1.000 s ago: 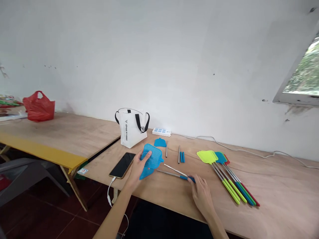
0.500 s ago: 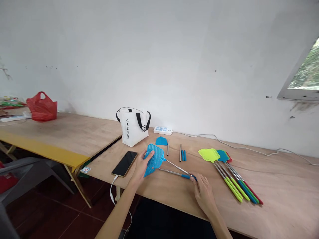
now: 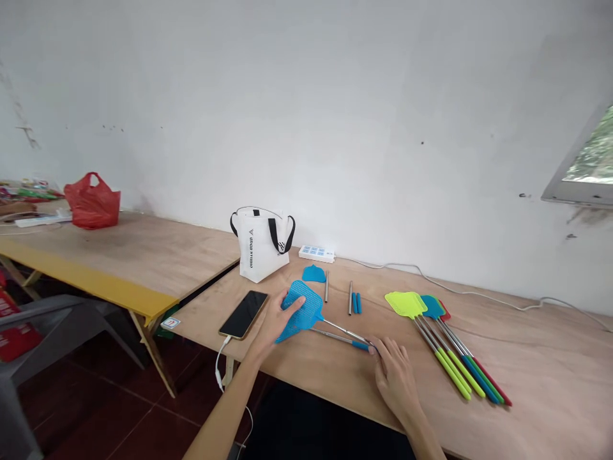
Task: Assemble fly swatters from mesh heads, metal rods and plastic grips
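Head view, left fingers [image 3: 291, 308] clamped on blue swatter head [image 3: 309, 305], right fingers [image 3: 383, 354] gripping blue handle [image 3: 360, 345].

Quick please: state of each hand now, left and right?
Left hand: closed on the blue swatter head.
Right hand: fingertips at the blue rod handle; grip cannot be told.

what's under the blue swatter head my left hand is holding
A metal rod runs out from beneath the blue swatter head toward the right hand. The left hand and the mesh cover the rest, so whether another piece lies underneath cannot be told.
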Motion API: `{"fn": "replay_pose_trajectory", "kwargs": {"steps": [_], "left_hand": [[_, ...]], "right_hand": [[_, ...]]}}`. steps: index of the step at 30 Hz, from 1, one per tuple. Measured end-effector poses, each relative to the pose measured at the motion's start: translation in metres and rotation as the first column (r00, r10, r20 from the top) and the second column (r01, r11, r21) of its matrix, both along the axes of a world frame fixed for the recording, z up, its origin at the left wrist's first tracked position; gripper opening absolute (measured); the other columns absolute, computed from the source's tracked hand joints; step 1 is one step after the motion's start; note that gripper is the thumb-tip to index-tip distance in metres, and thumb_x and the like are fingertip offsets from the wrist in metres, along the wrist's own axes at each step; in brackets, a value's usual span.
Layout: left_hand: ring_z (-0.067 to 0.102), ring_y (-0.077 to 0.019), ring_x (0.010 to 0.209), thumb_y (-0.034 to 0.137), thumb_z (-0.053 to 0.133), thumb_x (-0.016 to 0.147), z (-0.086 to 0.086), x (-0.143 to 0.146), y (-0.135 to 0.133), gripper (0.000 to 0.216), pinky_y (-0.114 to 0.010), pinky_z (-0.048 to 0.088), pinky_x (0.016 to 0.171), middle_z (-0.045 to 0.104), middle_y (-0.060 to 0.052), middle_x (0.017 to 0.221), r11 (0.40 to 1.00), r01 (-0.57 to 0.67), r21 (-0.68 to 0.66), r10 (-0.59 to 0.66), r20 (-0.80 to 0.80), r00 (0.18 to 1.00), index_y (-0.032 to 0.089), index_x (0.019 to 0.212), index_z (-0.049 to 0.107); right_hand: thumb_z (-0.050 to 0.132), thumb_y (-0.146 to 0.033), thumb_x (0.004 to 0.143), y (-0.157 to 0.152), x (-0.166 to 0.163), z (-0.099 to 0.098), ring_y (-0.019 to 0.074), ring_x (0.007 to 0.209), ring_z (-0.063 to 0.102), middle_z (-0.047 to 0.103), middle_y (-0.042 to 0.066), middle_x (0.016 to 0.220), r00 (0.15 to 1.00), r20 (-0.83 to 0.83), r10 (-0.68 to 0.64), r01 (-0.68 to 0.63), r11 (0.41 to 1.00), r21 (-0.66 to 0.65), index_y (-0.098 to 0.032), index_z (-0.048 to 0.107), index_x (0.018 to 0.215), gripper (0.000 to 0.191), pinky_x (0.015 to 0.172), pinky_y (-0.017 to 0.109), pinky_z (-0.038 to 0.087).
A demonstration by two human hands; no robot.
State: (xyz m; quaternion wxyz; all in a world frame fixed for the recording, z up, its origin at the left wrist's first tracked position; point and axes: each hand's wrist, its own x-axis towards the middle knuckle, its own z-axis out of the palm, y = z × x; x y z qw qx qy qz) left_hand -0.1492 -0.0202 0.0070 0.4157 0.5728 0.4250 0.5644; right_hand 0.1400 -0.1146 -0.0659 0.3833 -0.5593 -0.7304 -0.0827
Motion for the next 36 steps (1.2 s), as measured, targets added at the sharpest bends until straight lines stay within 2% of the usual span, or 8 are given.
{"fn": "replay_pose_trajectory", "kwargs": {"steps": [5, 8, 15, 19, 26, 30, 34, 36], "left_hand": [[0.069, -0.0242, 0.079, 0.059, 0.07, 0.082, -0.008, 0.021, -0.011, 0.046, -0.032, 0.056, 0.066, 0.073, -0.006, 0.092, 0.96, 0.271, -0.071, -0.273, -0.029, 0.961, 0.019, 0.103, 0.069], [0.068, -0.023, 0.073, 0.057, 0.073, 0.081, -0.016, 0.033, -0.016, 0.04, -0.032, 0.055, 0.064, 0.073, -0.005, 0.081, 0.915, 0.383, -0.125, -0.395, -0.096, 0.914, 0.019, 0.089, 0.069], [0.066, -0.0212, 0.073, 0.052, 0.079, 0.076, -0.014, 0.038, -0.021, 0.035, -0.032, 0.053, 0.069, 0.068, -0.002, 0.073, 0.943, 0.32, -0.093, -0.327, -0.064, 0.943, 0.02, 0.074, 0.066], [0.061, -0.0166, 0.07, 0.054, 0.072, 0.084, -0.015, 0.049, -0.026, 0.038, -0.028, 0.048, 0.069, 0.062, 0.002, 0.07, 0.923, 0.379, -0.068, -0.384, -0.065, 0.921, 0.02, 0.073, 0.061], [0.06, -0.0162, 0.071, 0.055, 0.074, 0.083, -0.025, 0.052, -0.024, 0.039, -0.028, 0.047, 0.073, 0.061, 0.002, 0.071, 0.891, 0.444, -0.096, -0.449, -0.038, 0.893, 0.019, 0.074, 0.063], [0.062, -0.0178, 0.072, 0.056, 0.078, 0.077, -0.032, 0.045, -0.014, 0.04, -0.029, 0.049, 0.073, 0.064, 0.001, 0.071, 0.902, 0.405, -0.146, -0.417, -0.061, 0.907, 0.019, 0.073, 0.063], [0.064, -0.0203, 0.074, 0.053, 0.079, 0.075, -0.033, 0.016, 0.005, 0.036, -0.028, 0.048, 0.07, 0.067, 0.0, 0.073, 0.96, 0.25, -0.126, -0.276, -0.281, 0.919, 0.02, 0.07, 0.063], [0.066, -0.0239, 0.085, 0.051, 0.078, 0.075, -0.033, -0.005, 0.015, 0.032, -0.03, 0.049, 0.075, 0.072, -0.003, 0.086, 0.976, 0.202, -0.078, -0.216, -0.384, 0.898, 0.021, 0.081, 0.069]], "right_hand": [[0.042, -0.042, 0.105, 0.0, -0.004, 0.0, 0.0231, 0.09, 0.066, 0.07, 0.005, 0.098, 1.0, 0.016, 0.017, -0.017, 1.0, -0.004, -0.029, 0.066, 0.116, 0.03, 0.081, 0.037, 0.05], [0.04, -0.039, 0.106, 0.0, -0.005, 0.0, 0.022, 0.091, 0.068, 0.072, 0.005, 0.098, 0.998, 0.04, 0.045, -0.044, 0.999, -0.012, -0.028, 0.067, 0.112, 0.03, 0.082, 0.035, 0.051], [0.036, -0.034, 0.107, -0.001, -0.011, -0.002, 0.019, 0.084, 0.069, 0.072, 0.004, 0.092, 0.984, 0.151, 0.097, -0.096, 0.995, -0.017, -0.029, 0.072, 0.107, 0.036, 0.067, 0.029, 0.049], [0.032, -0.032, 0.108, 0.0, -0.009, -0.006, 0.0188, 0.082, 0.07, 0.072, 0.003, 0.09, 0.977, 0.206, 0.06, -0.066, 0.998, 0.022, -0.028, 0.071, 0.106, 0.039, 0.06, 0.027, 0.043], [0.03, -0.024, 0.108, 0.0, -0.006, -0.005, 0.0167, 0.074, 0.068, 0.071, 0.001, 0.085, 0.964, 0.237, 0.122, -0.129, 0.992, 0.014, -0.027, 0.068, 0.11, 0.039, 0.057, 0.027, 0.038], [0.033, -0.027, 0.108, 0.0, -0.012, -0.003, 0.0177, 0.081, 0.068, 0.072, 0.002, 0.09, 0.957, 0.26, 0.125, -0.132, 0.991, 0.01, -0.027, 0.068, 0.113, 0.035, 0.063, 0.028, 0.043], [0.043, -0.036, 0.106, 0.001, -0.017, -0.001, 0.0214, 0.091, 0.066, 0.072, 0.004, 0.098, 0.956, 0.28, 0.09, -0.091, 0.996, -0.01, -0.029, 0.069, 0.113, 0.028, 0.078, 0.034, 0.048], [0.046, -0.04, 0.105, 0.003, -0.017, -0.004, 0.0246, 0.099, 0.066, 0.072, 0.006, 0.11, 0.96, 0.278, 0.039, -0.04, 0.999, -0.003, -0.03, 0.07, 0.111, 0.028, 0.089, 0.042, 0.047]]}}
